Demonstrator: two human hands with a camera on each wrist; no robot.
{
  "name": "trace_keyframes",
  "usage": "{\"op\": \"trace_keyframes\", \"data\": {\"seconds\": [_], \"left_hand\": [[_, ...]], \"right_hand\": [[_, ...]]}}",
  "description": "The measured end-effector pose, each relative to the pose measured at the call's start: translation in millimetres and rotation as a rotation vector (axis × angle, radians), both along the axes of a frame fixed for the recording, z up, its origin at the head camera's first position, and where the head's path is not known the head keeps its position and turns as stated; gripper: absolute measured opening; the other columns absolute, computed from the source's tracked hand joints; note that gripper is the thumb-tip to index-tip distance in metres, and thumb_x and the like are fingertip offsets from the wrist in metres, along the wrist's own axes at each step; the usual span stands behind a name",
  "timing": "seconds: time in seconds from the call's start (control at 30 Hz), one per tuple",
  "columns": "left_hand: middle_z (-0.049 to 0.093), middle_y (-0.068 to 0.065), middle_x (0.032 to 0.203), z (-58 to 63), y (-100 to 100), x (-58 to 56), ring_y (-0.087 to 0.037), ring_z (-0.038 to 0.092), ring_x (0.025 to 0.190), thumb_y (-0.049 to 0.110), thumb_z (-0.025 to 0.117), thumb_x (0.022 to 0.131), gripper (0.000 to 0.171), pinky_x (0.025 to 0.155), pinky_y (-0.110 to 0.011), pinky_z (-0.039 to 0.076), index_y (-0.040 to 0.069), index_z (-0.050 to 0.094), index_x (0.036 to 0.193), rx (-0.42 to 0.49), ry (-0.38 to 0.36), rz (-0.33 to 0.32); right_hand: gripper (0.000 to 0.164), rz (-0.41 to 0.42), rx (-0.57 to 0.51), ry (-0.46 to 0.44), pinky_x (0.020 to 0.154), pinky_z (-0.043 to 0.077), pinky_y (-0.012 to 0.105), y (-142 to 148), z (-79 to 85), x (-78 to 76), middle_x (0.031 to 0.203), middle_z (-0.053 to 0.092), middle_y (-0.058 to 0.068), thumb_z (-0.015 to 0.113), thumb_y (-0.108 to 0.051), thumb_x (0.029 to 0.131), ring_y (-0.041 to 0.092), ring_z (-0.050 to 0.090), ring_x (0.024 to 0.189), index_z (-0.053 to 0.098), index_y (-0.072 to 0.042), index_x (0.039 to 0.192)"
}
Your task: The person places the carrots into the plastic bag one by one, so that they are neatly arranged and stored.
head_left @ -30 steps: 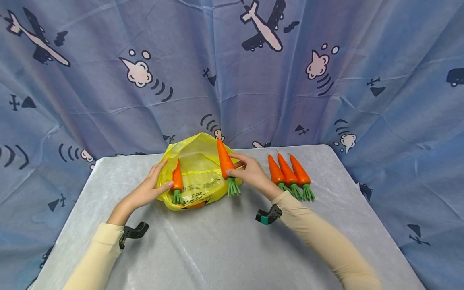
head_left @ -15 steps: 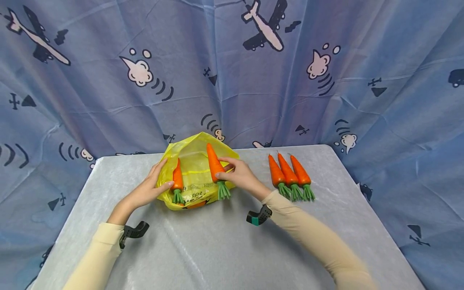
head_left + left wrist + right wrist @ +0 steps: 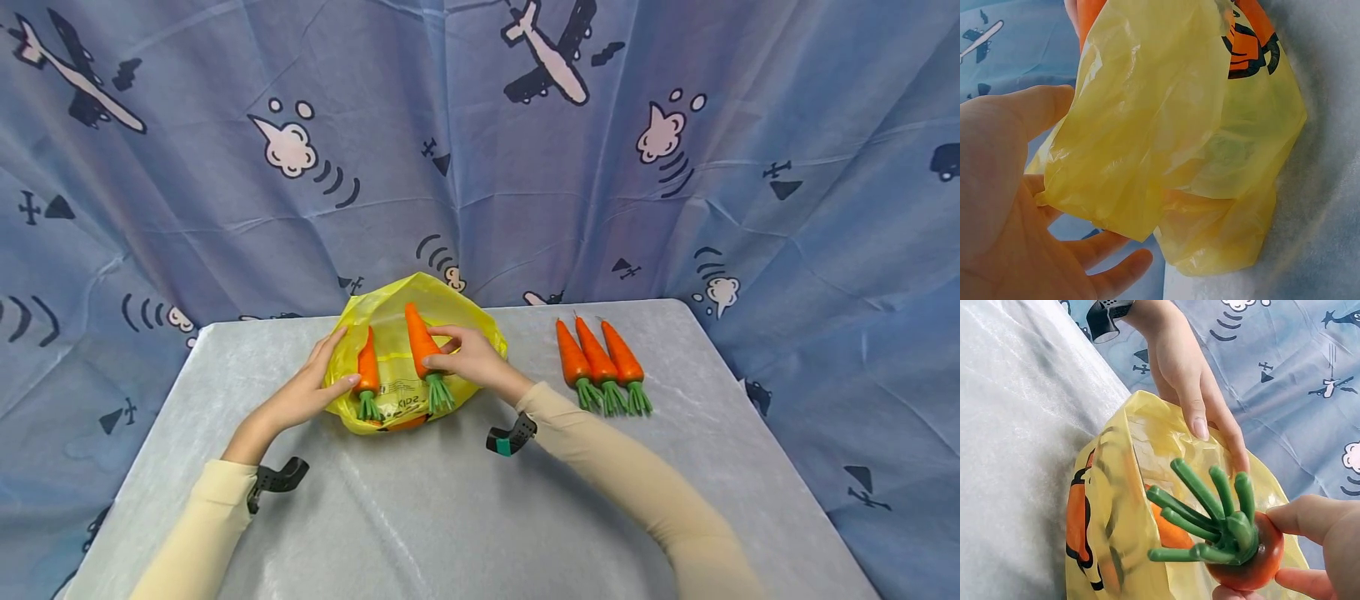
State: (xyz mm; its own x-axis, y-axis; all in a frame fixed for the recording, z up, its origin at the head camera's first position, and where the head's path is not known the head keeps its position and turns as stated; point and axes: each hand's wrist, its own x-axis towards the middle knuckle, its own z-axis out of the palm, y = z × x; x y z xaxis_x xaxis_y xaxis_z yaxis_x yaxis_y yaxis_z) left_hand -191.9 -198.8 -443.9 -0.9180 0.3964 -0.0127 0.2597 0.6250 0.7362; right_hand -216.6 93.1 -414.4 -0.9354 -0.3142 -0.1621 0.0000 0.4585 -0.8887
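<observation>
A yellow plastic bag (image 3: 396, 371) lies with its mouth gaping toward me. Inside its left part rests an orange carrot (image 3: 367, 367) with a green top. My left hand (image 3: 303, 392) is at the bag's left edge, thumb near that carrot. In the left wrist view, the fingers (image 3: 1113, 250) of this hand are spread beside the yellow plastic. My right hand (image 3: 472, 358) pinches a second carrot (image 3: 420, 342) near its green end, over the bag's mouth, tip pointing away. In the right wrist view its green stalks (image 3: 1235, 531) point toward the camera.
Three more carrots (image 3: 600, 358) lie side by side on the table's right part, green ends toward me. The grey-white table (image 3: 465, 517) ends at a blue patterned curtain (image 3: 480, 167) behind the bag. Each wrist wears a black camera band (image 3: 512, 435).
My right hand has carried its carrot leftward, from the bag's right rim to over the middle of its mouth. My left hand and the three carrots on the table stay put.
</observation>
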Motion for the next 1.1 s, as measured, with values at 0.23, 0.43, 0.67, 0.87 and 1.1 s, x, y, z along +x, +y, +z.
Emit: {"op": "trace_keyframes", "data": {"seconds": [0.23,0.43,0.67,0.87,1.1], "left_hand": [[0.006,-0.025,0.163,1.5,1.0,0.7,-0.050,0.019,0.148,0.034,0.058,0.100,0.086,0.116,-0.068,0.023,0.017,-0.001,0.161,-0.004,-0.008,0.002],[0.006,-0.025,0.164,1.5,1.3,0.9,-0.051,0.020,0.147,0.035,0.057,0.100,0.086,0.116,-0.068,0.024,0.018,-0.002,0.161,-0.015,-0.011,0.001],[0.006,-0.025,0.163,1.4,2.0,0.9,-0.050,0.019,0.148,0.033,0.058,0.100,0.086,0.116,-0.068,0.023,0.018,-0.001,0.161,-0.009,-0.019,0.004],[0.007,-0.025,0.163,0.4,1.1,0.2,-0.050,0.019,0.148,0.034,0.057,0.100,0.086,0.116,-0.068,0.023,0.019,-0.002,0.161,-0.013,-0.020,0.004],[0.007,-0.025,0.163,0.3,0.3,-0.1,-0.050,0.020,0.148,0.037,0.057,0.100,0.086,0.116,-0.068,0.024,0.018,-0.001,0.161,-0.014,-0.013,-0.003]], "right_hand": [[0.061,0.004,-0.013,-0.046,0.085,0.059,0.043,-12.6,-1.1,-7.8,0.102,0.073,0.015,0.076,-0.024,0.085,0.013,0.065,0.075,0.055,-0.015,0.142],[0.061,0.000,-0.042,-0.093,0.091,0.057,0.048,-22.2,-5.8,-15.5,0.102,0.071,0.015,0.074,-0.022,0.086,0.013,0.063,0.075,0.054,-0.014,0.142],[0.060,0.012,-0.059,-0.127,0.095,0.056,0.050,-30.9,-11.8,-23.8,0.107,0.069,0.016,0.073,-0.021,0.087,0.013,0.062,0.079,0.054,-0.013,0.143],[0.058,0.035,-0.064,-0.142,0.096,0.055,0.049,-39.4,-14.3,-30.4,0.116,0.068,0.018,0.072,-0.021,0.089,0.014,0.062,0.082,0.053,-0.012,0.143],[0.058,0.045,-0.047,-0.181,0.099,0.054,0.049,-48.5,-16.6,-39.5,0.121,0.067,0.017,0.071,-0.019,0.090,0.016,0.063,0.086,0.051,-0.011,0.144]]}}
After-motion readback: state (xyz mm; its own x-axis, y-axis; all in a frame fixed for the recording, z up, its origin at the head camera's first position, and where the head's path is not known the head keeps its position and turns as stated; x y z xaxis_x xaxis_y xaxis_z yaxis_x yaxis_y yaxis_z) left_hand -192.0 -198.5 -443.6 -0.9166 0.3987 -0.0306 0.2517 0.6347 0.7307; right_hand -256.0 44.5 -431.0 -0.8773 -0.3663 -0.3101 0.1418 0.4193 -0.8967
